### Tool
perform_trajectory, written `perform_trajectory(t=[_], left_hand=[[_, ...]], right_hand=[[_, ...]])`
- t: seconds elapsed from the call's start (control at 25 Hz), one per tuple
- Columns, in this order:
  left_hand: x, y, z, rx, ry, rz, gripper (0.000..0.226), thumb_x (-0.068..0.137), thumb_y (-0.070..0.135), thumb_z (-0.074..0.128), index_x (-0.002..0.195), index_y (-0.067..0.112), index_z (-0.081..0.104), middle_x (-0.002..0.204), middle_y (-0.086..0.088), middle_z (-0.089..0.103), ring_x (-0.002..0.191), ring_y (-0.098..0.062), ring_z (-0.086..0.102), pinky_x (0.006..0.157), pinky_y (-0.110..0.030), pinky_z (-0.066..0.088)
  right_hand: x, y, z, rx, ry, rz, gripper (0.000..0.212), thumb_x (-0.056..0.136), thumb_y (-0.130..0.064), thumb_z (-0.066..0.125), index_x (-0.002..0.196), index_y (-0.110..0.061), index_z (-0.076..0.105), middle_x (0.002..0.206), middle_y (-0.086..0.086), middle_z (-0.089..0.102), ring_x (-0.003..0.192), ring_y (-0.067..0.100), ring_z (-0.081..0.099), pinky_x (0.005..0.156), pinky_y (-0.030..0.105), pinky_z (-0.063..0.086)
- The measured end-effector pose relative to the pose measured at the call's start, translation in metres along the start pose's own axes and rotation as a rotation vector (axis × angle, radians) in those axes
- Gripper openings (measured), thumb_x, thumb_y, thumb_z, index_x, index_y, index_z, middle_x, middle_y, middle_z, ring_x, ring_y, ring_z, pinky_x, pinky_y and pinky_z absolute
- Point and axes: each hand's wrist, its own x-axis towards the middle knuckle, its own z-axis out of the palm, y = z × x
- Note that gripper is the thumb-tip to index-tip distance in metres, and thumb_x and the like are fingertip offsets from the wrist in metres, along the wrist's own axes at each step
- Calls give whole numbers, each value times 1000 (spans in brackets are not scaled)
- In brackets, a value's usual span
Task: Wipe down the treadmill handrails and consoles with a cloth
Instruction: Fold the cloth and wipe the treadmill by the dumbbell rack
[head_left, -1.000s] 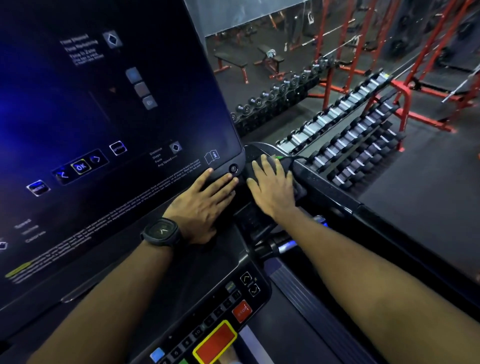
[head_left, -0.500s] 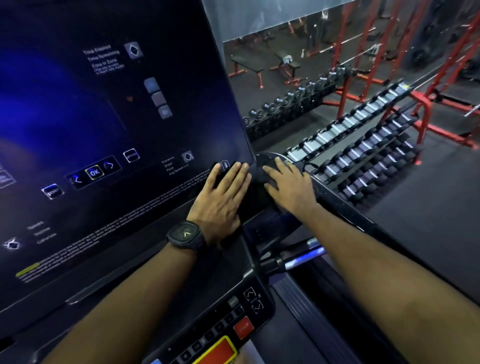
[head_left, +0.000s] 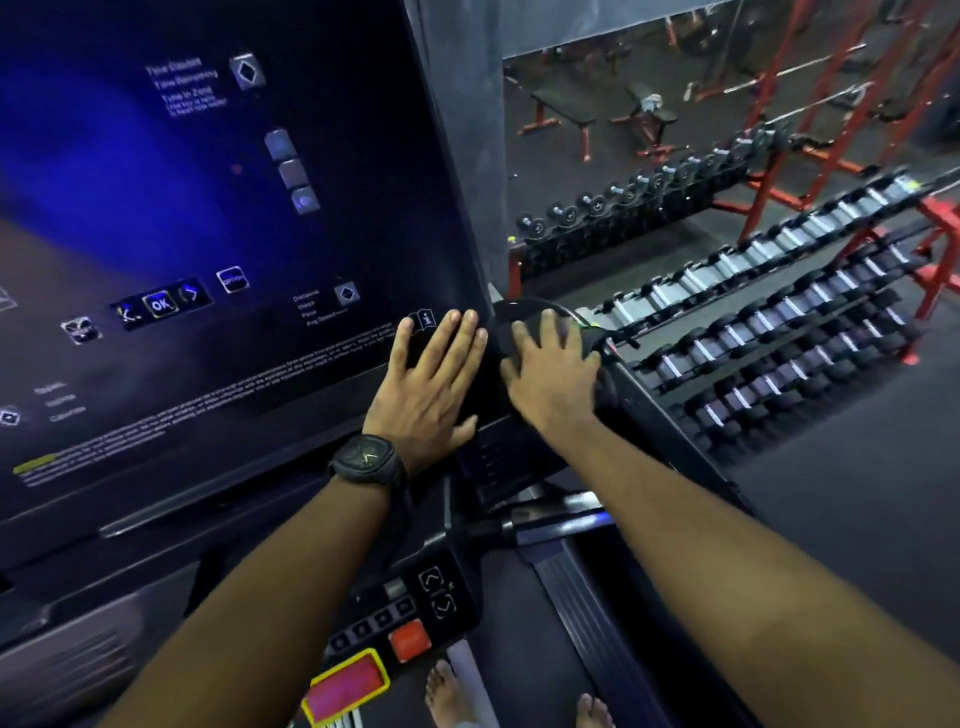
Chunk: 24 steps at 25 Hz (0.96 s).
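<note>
Gym, dumbbell racks (head_left: 753, 332) seen behind treadmill | left hand (head_left: 431, 384) laid flat, fingers straight, on console (head_left: 208, 208) lower right corner, seemingly as a brace | right hand (head_left: 556, 374) spread open, pressed on dark cloth (head_left: 605, 387) draped over handrail (head_left: 670, 436) top, apparently for wiping.

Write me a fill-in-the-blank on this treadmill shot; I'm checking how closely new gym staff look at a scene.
1. The watch is worn on the ____ wrist.
2. The left hand lies flat on the console screen's lower ____ corner.
3. The dumbbell rack has a ____ frame.
4. The person's feet are ____.
Missing words: left, right, red, bare.
</note>
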Motion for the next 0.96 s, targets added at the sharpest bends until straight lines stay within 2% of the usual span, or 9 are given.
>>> perform_trajectory(t=[0.12, 0.28, 0.32, 0.44, 0.48, 0.6, 0.76, 0.92, 0.96], left_hand=[[1, 2, 2, 19, 4, -19, 103, 81, 60, 52, 157, 7, 8, 165, -14, 2, 153, -28, 2, 118, -64, 3], [1, 4, 3, 4, -8, -30, 104, 80, 61, 55, 158, 8, 9, 166, -12, 2, 153, -28, 1, 118, -65, 1], [1, 5, 3, 2, -11, -34, 104, 80, 61, 56, 158, 8, 9, 166, -12, 2, 153, -28, 1, 118, -65, 1], [4, 5, 2, 5, -14, -35, 104, 80, 60, 56, 157, 8, 11, 166, -12, 4, 153, -28, 2, 118, -66, 0], [4, 5, 2, 9, -11, -35, 103, 80, 60, 56, 157, 8, 12, 166, -12, 5, 153, -29, 3, 118, -65, 0], [3, 6, 2, 20, -4, -38, 102, 80, 61, 55, 157, 8, 14, 165, -12, 6, 153, -29, 4, 118, -65, -1], [3, 6, 2, 26, -8, -33, 102, 80, 62, 53, 157, 8, 12, 165, -13, 4, 153, -29, 3, 118, -65, -1], [2, 6, 3, 24, 11, -35, 103, 79, 61, 55, 157, 7, 15, 165, -13, 7, 153, -29, 6, 118, -65, -1], [3, 6, 3, 18, 10, -31, 103, 79, 61, 56, 157, 8, 15, 165, -13, 8, 153, -29, 6, 118, -65, -1]], right_hand=[[-5, 20, 4, -70, 13, -406, 58, 96, -53, 43, 151, -42, 32, 165, -1, 22, 148, 29, 25, 108, 56, 33], [24, 34, -8, 73, -83, -11, 60, 96, -50, 46, 153, -39, 29, 166, 1, 19, 149, 33, 22, 108, 61, 31], [17, 25, -3, 11, -25, -45, 61, 97, -50, 45, 154, -37, 28, 166, 3, 18, 149, 35, 21, 107, 61, 30], [2, 25, 6, -79, 50, -486, 59, 96, -54, 43, 152, -40, 31, 165, 1, 22, 148, 30, 25, 107, 55, 34], [16, 31, 1, -53, 20, -487, 59, 95, -55, 44, 151, -42, 32, 165, -2, 23, 148, 27, 26, 107, 54, 35], [36, 28, -4, 51, -59, -110, 59, 95, -53, 45, 151, -42, 31, 165, -1, 21, 148, 31, 24, 108, 58, 32], [26, 18, 3, -99, -14, -554, 56, 97, -50, 41, 151, -37, 36, 166, -4, 19, 151, 25, 21, 110, 54, 30], [62, 25, -8, 36, -91, -108, 57, 97, -48, 44, 152, -39, 31, 165, -2, 21, 148, 31, 24, 107, 59, 31], [56, 18, -5, -38, -32, -168, 57, 97, -48, 44, 152, -37, 31, 165, -1, 21, 148, 32, 23, 107, 59, 32]])
